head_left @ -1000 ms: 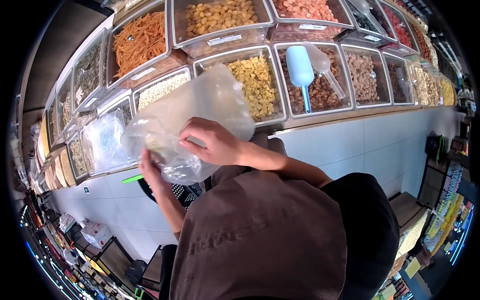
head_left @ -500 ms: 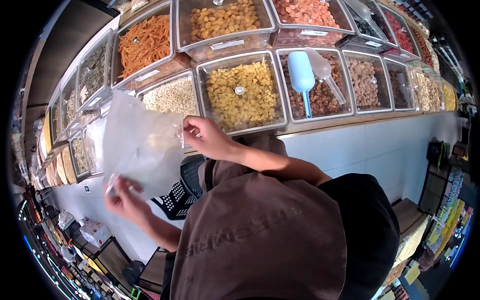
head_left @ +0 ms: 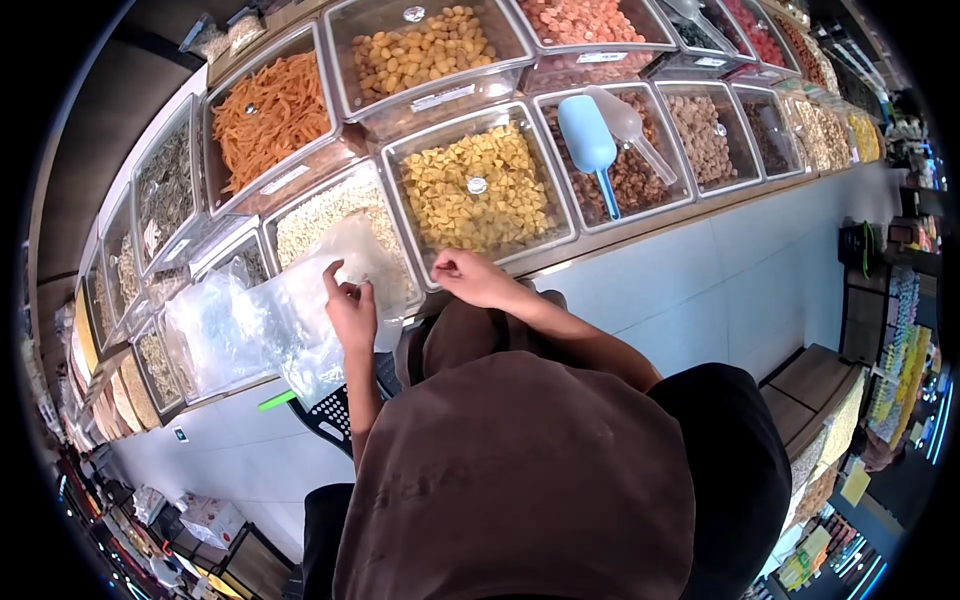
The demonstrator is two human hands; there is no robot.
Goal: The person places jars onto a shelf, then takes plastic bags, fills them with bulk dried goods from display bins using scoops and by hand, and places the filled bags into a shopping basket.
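Our left hand: thumb and index apart, grip we cannot tell | plastic bag beneath and beside it | our right hand: fingers curled together, yellow pieces just ahead

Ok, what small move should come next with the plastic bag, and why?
I'd probably close the left hand on the translucent plastic bag. Its thumb and index finger are over the bag but look parted, while the right hand is curled apart from it, with nothing visible in its grip. The bag looks slack, so a pinch should steady it.
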